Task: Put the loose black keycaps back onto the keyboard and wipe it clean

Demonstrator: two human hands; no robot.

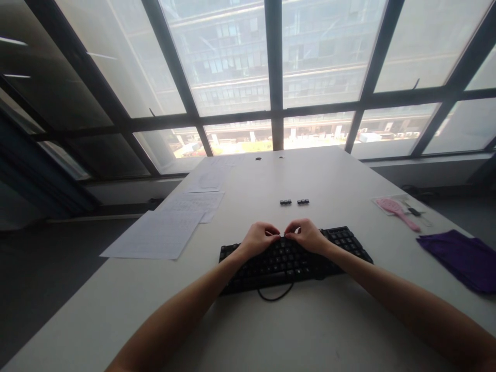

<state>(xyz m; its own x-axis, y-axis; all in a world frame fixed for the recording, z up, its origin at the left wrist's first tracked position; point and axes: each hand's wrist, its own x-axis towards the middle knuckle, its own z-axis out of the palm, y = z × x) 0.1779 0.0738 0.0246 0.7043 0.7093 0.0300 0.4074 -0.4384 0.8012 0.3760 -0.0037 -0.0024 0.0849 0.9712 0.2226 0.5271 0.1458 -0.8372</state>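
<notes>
A black keyboard (271, 266) lies on the white table in front of me, its cable looping out at the near edge. Over its far edge, near the middle, my left hand (260, 238) and my right hand (306, 236) almost meet. Both hands have thumb and fingers pinched together at the top row of keys. Whatever sits between the fingertips is too small and dark to make out. Beyond the hands, two short rows of small black keycaps stand on the table, a left row (285, 202) and a right row (303, 201).
Sheets of paper (158, 235) cover the table's left side. On the right lie a pink hairbrush (395, 211), a small dark tool (414, 212) on a clear bag, and a folded purple cloth (461, 258). Large windows (232, 57) rise behind the table (325, 175).
</notes>
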